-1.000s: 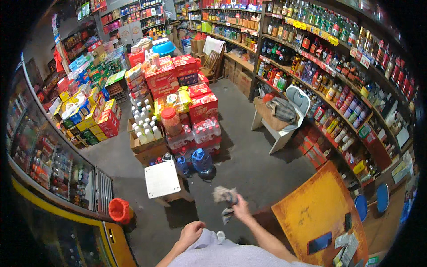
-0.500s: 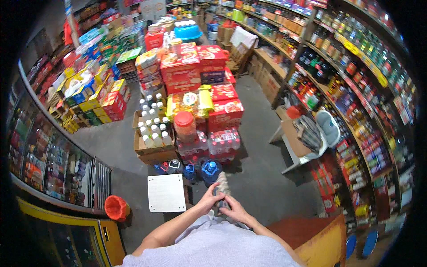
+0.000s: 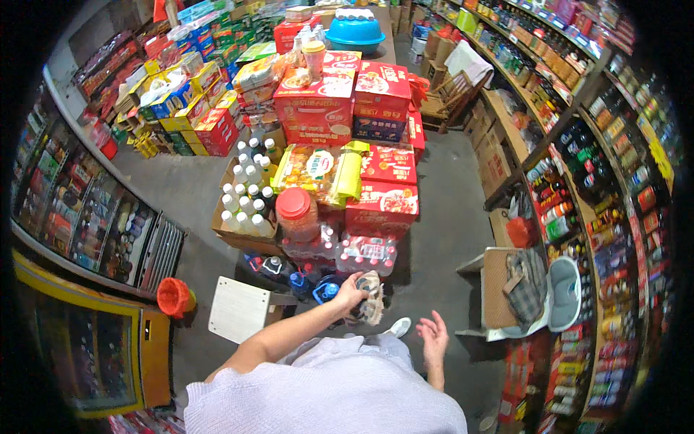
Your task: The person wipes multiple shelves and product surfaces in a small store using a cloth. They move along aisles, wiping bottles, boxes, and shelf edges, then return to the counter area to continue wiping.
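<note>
My left hand [image 3: 350, 295], with its fingers closed, grips a beige and dark-grey cloth-like bundle [image 3: 371, 304]. The bundle hangs in front of my body, above the floor near a white shoe [image 3: 400, 327]; its exact kind is too small to tell. My right hand [image 3: 433, 338] is apart from it on the right, fingers spread, holding nothing. Just beyond the bundle stand a blue-capped water jug [image 3: 327, 291] and shrink-wrapped bottles [image 3: 366, 254]. A white square-topped stool [image 3: 239, 309] is to the left of my left forearm.
Ahead rise stacked red boxes [image 3: 382, 207], a red-lidded jar [image 3: 297, 217] and a carton of white-capped bottles [image 3: 246, 230]. A white chair [image 3: 495, 289] with a grey cloth stands on the right before shelves of bottles. An orange bin [image 3: 176, 297] and glass-fronted coolers line the left.
My right hand has let go of the bundle and moved right, its fingers now spread. My left hand keeps hold of it. The view has turned, and the white shoe has come into sight.
</note>
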### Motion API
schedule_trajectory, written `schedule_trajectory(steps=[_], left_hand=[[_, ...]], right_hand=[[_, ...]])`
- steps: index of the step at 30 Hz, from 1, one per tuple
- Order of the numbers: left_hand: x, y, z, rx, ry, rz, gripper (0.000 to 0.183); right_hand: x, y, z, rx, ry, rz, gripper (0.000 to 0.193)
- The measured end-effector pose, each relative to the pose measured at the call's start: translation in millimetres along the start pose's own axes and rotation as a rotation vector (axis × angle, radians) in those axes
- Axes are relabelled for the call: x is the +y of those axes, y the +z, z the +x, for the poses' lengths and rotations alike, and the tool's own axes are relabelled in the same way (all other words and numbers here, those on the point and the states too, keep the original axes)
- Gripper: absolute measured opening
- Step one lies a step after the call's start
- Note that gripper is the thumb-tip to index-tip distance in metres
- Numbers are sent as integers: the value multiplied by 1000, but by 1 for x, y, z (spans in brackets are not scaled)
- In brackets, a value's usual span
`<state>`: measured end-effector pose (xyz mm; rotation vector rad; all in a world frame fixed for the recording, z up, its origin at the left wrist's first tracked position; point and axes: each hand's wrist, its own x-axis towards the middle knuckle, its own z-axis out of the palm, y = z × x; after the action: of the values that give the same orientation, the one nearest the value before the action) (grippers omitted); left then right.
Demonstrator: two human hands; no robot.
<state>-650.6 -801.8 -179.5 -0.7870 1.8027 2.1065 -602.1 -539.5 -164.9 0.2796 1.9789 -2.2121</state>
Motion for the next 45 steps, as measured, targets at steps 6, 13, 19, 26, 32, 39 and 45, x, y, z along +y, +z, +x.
schedule_trajectory(steps=[6, 13, 19, 26, 32, 39, 45], left_hand=[[87, 79, 106, 430, 312, 176, 56], [168, 74, 223, 835, 887, 526, 60], [148, 46, 381, 455, 248, 1058, 87], [162, 60, 477, 733, -36, 1226, 74], [189, 103, 534, 1068, 391, 897, 45], [146, 189, 518, 409, 569, 1325, 35], [107, 160, 431, 673, -207, 1002, 25]], right_hand=[[-52, -162, 111, 277, 94, -76, 28], [-109, -193, 256, 319, 118, -85, 22], [-105, -163, 393, -26, 146, -195, 20], [-169, -131, 557, -267, 146, -492, 20], [-206, -63, 676, -423, 187, -658, 20], [-195, 14, 735, -929, 240, -856, 20], [-198, 29, 772, -1178, 106, -1077, 19]])
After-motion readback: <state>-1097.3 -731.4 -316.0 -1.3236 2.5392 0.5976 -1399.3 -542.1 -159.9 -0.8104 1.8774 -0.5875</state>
